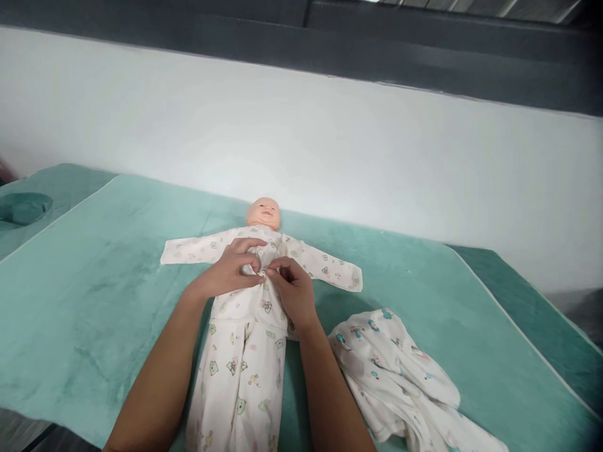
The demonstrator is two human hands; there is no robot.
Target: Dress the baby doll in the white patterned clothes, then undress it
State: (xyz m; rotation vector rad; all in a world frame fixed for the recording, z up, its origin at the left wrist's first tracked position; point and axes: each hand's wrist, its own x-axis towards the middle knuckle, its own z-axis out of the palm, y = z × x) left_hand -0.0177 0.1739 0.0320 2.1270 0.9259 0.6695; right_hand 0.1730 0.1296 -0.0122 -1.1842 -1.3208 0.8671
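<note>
Shirt (268,306) white with small prints

A soft, matt cloth is seen in the printed shirt (336,270), whose surface is broken by fine creases. The trousers (257,392) are made of similar printed cloth, matt and gently folded. The doll's head (264,215) is formed of smooth plastic, with a faint sheen. In the loose garment (400,370), matt printed cloth is gathered into rumpled folds. The green cover (117,301) is finished in a plush, velvety nap, marked by brushed patches. A smooth, matt finish is shown by the white wall (301,144).
</note>
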